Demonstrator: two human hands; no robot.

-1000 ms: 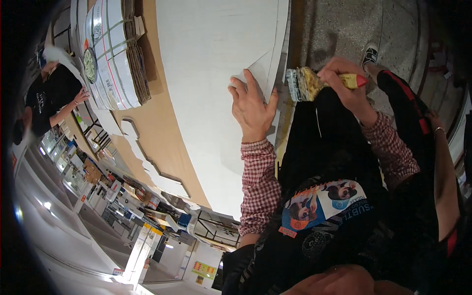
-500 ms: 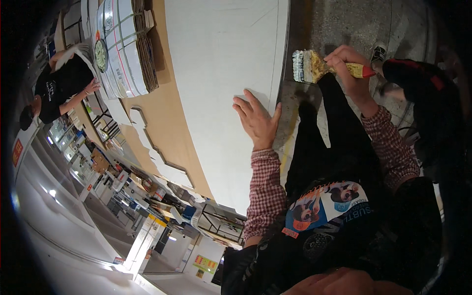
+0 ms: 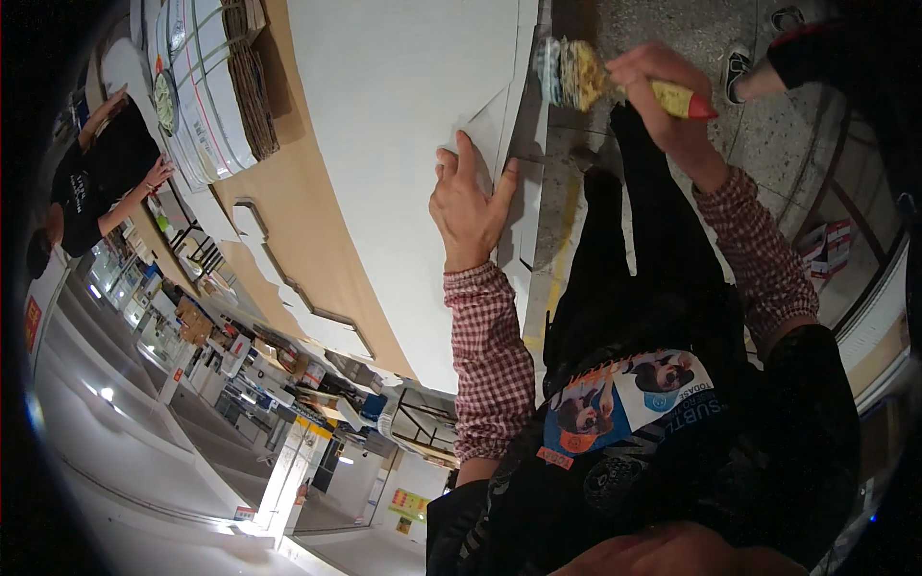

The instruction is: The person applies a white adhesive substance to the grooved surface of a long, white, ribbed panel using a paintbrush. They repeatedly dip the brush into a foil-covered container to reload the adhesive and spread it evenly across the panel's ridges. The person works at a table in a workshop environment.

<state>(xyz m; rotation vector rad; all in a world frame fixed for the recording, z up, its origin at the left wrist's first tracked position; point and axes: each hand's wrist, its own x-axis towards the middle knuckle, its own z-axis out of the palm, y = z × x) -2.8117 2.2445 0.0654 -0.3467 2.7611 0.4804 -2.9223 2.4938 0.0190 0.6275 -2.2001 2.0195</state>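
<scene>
My left hand (image 3: 469, 211) rests on a large white sheet (image 3: 384, 115) close to its right edge, fingers apart and slightly bent, thumb out at the edge. By the fingertips a narrow triangular area of the sheet looks creased or raised, and a dark gap runs along the edge. My right hand (image 3: 663, 96) is closed round a wide paintbrush (image 3: 687, 99) with a yellow handle and red end. Its bristles (image 3: 569, 75) are coated white at the tip and point left. The brush is held over the floor just right of the sheet, apart from it.
Left of the sheet is a tan board surface (image 3: 288, 206) carrying a strapped stack of cardboard (image 3: 206, 91) and irregular white cutouts (image 3: 298, 298). A person in black (image 3: 106, 173) stands at the far left. Another person's leg and shoe (image 3: 738, 75) show at upper right.
The view has shifted slightly. My left hand's fingers are more bent, and the sheet's edge beside it looks creased, with a wider dark gap. The person on the right has moved away upward.
</scene>
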